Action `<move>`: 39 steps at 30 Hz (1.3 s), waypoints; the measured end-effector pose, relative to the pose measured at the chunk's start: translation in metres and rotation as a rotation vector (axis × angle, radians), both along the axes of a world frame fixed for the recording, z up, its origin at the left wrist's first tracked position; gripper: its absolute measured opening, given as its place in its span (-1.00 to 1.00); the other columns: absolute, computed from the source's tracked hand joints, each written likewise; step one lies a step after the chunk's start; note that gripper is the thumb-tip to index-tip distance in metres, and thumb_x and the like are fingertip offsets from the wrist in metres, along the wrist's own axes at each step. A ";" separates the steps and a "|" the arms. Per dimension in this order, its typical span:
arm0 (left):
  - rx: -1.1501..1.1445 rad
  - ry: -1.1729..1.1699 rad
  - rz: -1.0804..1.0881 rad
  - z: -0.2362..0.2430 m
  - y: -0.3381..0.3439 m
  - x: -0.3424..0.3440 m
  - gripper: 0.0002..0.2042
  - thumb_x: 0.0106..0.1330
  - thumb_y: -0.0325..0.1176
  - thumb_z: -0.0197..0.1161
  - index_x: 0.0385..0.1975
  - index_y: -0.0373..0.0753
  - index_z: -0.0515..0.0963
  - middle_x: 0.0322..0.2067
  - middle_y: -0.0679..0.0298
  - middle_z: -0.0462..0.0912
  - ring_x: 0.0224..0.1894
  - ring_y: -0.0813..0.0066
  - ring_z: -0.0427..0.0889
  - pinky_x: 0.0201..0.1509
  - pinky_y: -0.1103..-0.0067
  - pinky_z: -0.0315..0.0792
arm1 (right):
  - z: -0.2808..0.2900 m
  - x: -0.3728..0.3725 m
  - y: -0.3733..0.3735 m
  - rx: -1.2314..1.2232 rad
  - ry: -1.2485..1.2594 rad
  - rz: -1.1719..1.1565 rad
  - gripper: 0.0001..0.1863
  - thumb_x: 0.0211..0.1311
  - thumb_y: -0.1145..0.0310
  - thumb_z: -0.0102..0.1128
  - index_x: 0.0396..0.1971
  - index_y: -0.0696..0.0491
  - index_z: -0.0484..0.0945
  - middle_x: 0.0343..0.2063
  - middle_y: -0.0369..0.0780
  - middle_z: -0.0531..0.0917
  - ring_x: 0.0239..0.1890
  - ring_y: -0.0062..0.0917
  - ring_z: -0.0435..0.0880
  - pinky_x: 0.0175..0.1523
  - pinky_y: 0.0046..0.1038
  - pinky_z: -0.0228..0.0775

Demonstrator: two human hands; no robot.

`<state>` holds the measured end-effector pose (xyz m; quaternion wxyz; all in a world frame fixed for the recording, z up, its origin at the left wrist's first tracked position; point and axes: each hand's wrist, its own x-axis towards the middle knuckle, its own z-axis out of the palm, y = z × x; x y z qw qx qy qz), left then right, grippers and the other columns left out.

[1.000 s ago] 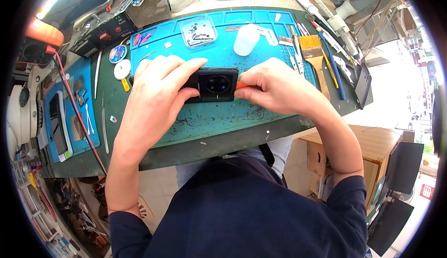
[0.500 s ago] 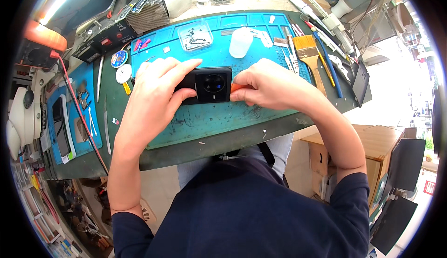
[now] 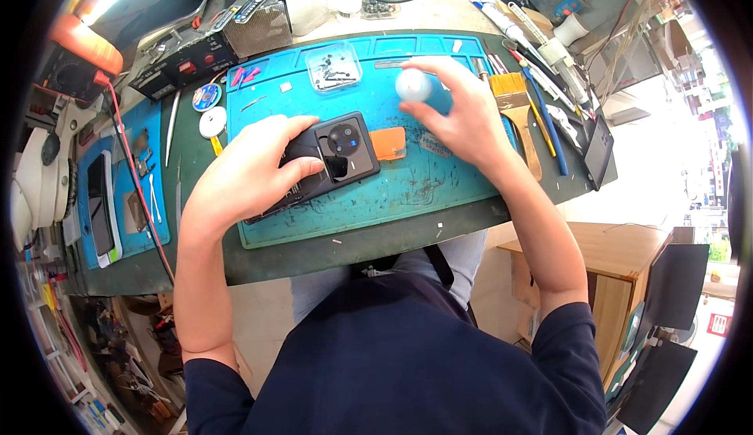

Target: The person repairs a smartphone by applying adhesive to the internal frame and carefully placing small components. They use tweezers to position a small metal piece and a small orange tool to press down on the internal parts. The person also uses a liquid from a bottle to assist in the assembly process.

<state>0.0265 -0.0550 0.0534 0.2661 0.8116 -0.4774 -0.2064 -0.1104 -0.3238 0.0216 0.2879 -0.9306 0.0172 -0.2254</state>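
Note:
My left hand (image 3: 255, 164) is closed round one end of a black phone (image 3: 362, 170), which lies back up and slanted on the blue work mat (image 3: 329, 211). A thin orange pick card (image 3: 390, 144) sticks out from the phone's right edge, with no hand on it. My right hand (image 3: 469, 113) is closed about a small white translucent bottle (image 3: 413, 85), thumb on the near side and fingers on the far side. The bottle's rounded end faces up towards me, and its body is partly hidden by the hand. A small grey plate (image 3: 435, 145) lies below that hand.
A clear box of small parts (image 3: 334, 68) stands at the mat's far side. To the right lie a wide brush (image 3: 514, 101) and several pens and tools. Solder reels (image 3: 212, 121) sit at the left, beside another phone (image 3: 100, 203) on a smaller blue mat.
My right hand has let go of the orange card and moved up to the bottle. The phone now lies lower and tilted, with its back turned more upward; my left hand has stayed on it.

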 end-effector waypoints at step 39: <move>-0.070 0.002 -0.010 -0.006 0.003 -0.003 -0.49 0.30 -0.35 0.44 0.25 -0.34 0.54 -0.02 -0.01 0.69 0.08 0.06 0.65 0.21 0.32 0.47 | -0.001 -0.033 0.011 -0.667 -0.275 0.020 -0.42 0.06 0.46 0.34 0.18 -0.16 0.65 0.04 -0.26 0.59 0.12 -0.30 0.59 0.15 -0.26 0.51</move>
